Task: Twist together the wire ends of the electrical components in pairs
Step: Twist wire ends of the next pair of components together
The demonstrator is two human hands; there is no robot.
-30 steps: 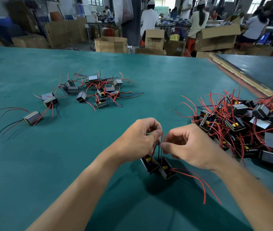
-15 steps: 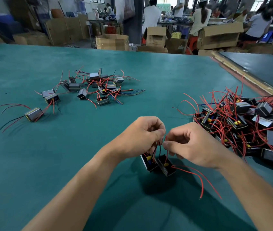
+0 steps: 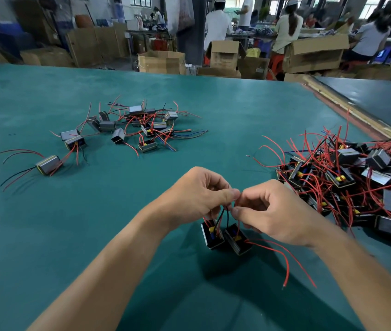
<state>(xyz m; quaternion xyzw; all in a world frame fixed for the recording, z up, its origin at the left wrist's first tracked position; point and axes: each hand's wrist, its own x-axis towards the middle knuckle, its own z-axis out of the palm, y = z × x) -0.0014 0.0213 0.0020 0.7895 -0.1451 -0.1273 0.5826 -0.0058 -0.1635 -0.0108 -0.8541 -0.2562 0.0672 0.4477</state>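
Two small black transformer-like components [image 3: 225, 236] hang side by side just above the green table, below my hands. Their thin red and black wires [image 3: 225, 212] run up into my fingers. My left hand [image 3: 199, 194] pinches the wire ends between thumb and forefinger. My right hand [image 3: 268, 211] pinches the same wires from the right, fingertips meeting the left thumb. Two loose red wires [image 3: 285, 261] trail off to the right of the components. The wire tips themselves are hidden by my fingers.
A big tangle of components with red wires [image 3: 347, 185] lies at the right. A smaller scatter of components [image 3: 139, 125] lies at the far left of the green table [image 3: 94, 235]. Cardboard boxes [image 3: 161, 62] and people stand beyond the table's far edge.
My hands stay together on the wires, with the fingers shifting slightly against each other. The two components hang in about the same place.
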